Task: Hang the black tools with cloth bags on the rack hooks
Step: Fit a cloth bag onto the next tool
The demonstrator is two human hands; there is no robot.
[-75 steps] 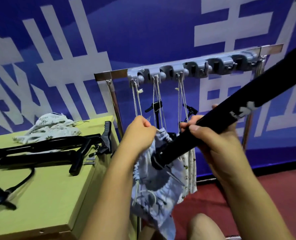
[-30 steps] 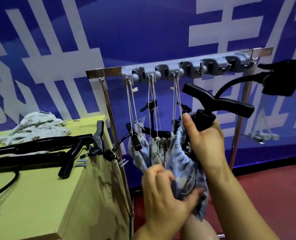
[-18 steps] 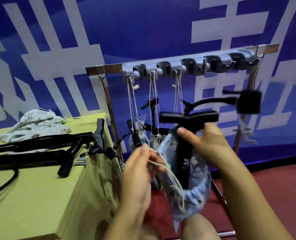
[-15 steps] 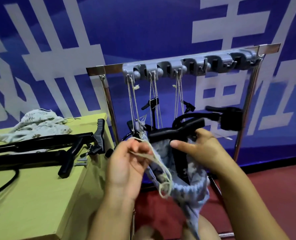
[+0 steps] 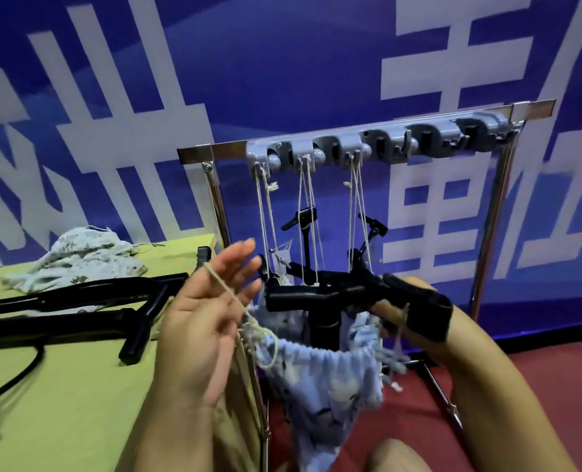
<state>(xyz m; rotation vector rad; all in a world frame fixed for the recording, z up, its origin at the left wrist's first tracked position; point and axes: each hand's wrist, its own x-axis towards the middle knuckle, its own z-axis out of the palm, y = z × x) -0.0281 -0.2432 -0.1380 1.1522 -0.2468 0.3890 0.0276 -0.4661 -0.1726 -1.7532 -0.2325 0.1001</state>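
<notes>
Head view: the left hand [image 5: 202, 321] is spreading its straight fingers, palm up, with a drawstring [image 5: 235, 303] draped across them. The right hand [image 5: 408, 321] is gripping a black tool [image 5: 320, 298] (its handle lying crosswise, shaft pointing down) inside a blue cloth bag [image 5: 327, 379], below and in front of the rack [image 5: 378, 144]. Three hooks at the rack's left are carrying strings; those further right are showing free. The green table [image 5: 78, 396] edge is sitting just left of the bag.
</notes>
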